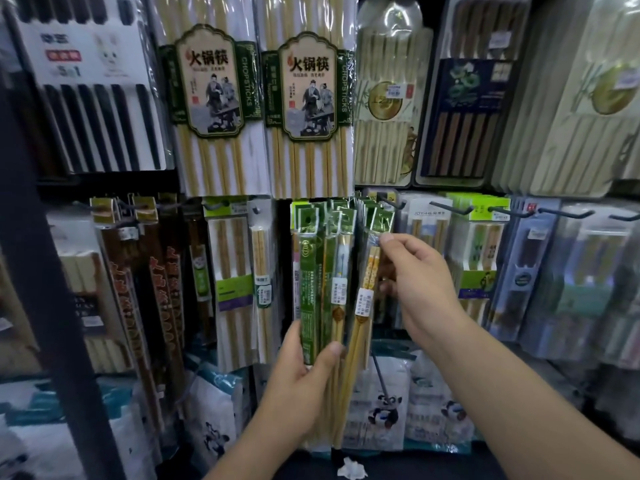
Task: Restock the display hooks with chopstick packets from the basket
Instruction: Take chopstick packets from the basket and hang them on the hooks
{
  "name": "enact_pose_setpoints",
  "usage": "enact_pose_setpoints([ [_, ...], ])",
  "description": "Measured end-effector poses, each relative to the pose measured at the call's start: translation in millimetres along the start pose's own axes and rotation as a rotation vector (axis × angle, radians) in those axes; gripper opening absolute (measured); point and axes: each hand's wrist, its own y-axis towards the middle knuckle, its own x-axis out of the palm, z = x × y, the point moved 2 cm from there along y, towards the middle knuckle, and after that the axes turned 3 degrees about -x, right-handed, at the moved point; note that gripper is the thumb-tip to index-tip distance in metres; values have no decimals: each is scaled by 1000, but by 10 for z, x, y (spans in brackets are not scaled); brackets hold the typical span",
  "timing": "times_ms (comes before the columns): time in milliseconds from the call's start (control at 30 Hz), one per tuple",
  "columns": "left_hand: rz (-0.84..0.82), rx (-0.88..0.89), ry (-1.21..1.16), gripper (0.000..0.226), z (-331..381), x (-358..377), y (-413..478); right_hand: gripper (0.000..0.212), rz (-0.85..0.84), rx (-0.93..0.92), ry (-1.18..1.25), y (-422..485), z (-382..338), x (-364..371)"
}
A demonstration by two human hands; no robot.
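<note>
Several green-topped chopstick packets (313, 268) stand bunched in the left hand (298, 379), its thumb curled across their lower part, while the right hand (415, 282) pinches one yellow-patterned packet (367, 285) near its top, just beside the bunch. This looks like mid-hanging: next, the packet's header hole must be threaded onto a display hook (390, 199) above; no basket is in view

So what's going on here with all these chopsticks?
A person is restocking chopsticks in a shop. The left hand grips a bunch of green packets near their lower end, held upright in front of the display hooks. The right hand pinches the upper part of one yellow-chopstick packet beside the bunch. Whether it hangs on a hook yet is unclear.
</note>
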Motion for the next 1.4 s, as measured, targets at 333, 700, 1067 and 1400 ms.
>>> enact_pose_setpoints([
  [333, -1, -15, -42, 71, 48, -94, -82, 35, 86, -147, -141, 175, -51, 79],
  [700, -12, 35, -51, 22, 39, -93, -120, 45, 152, -203, -159, 223, -76, 122],
  [1067, -15, 22, -50, 62, 49, -59, -101, 40, 188, -260, -325, 369, 63, 84],
  [1400, -68, 19, -76, 59, 36, -1, -102, 34, -26, -174, -162, 1, -52, 173],
])
